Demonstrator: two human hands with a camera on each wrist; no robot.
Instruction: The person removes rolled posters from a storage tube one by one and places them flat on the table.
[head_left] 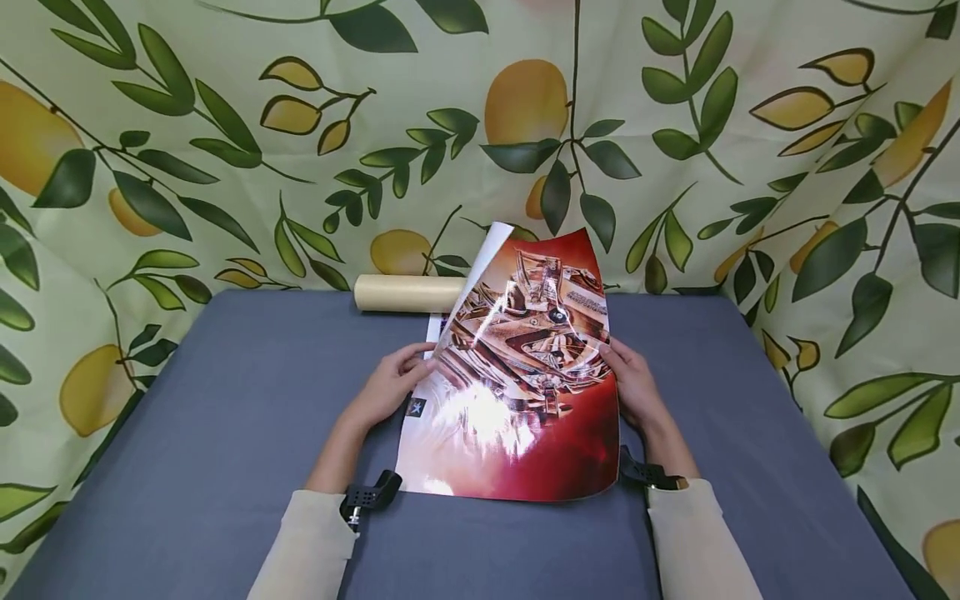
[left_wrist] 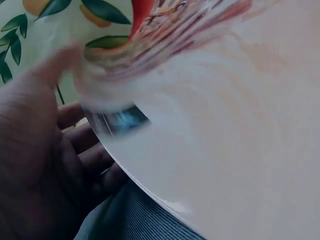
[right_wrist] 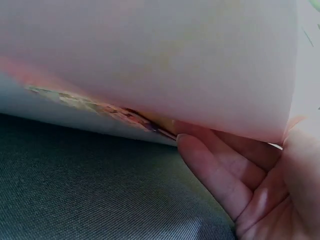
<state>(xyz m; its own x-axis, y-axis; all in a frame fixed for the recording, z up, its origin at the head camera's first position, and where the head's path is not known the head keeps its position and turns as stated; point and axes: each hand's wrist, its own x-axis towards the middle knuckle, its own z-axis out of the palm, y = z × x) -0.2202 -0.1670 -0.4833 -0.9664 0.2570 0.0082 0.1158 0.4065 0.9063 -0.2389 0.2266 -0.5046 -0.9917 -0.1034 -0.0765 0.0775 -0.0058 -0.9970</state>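
- glossy poster (head_left: 517, 400), red with a metallic print, lies near the middle of the grey-blue tabletop (head_left: 225, 400); near edge flat on the cloth, far end curled up and over so its white back shows at the top left corner.
- left hand (head_left: 386, 385) at the poster's left edge: thumb on the printed face, fingers tucked under the sheet. grip clamped on the poster edge.
- left wrist view: thumb on top and fingers (left_wrist: 82, 137) curled beneath the poster (left_wrist: 215, 130); the edge area is blurred, detail of the print not readable.
- right hand (head_left: 636, 385) at the poster's right edge, roughly level with the left hand; thumb on the printed face, fingers below. grip clamped on the poster edge.
- right wrist view: fingers (right_wrist: 215, 170) lie under the lifted sheet (right_wrist: 150, 65), between its white underside and the tabletop (right_wrist: 75, 190); thumb at the right border of the frame, against the sheet's edge.
- a second sheet edge shows under the poster at its left, just beyond the left hand; cannot tell what it is.
- cardboard tube (head_left: 408, 293), tan, lies on its side at the far edge of the tabletop, just behind the poster's raised corner; cannot tell whether they touch.
- both forearms in cream sleeves (head_left: 307, 546); black wrist mounts (head_left: 369, 496) at the cuffs.
- lemon-and-leaf backdrop cloth (head_left: 225, 125) hangs behind and on both sides of the tabletop.
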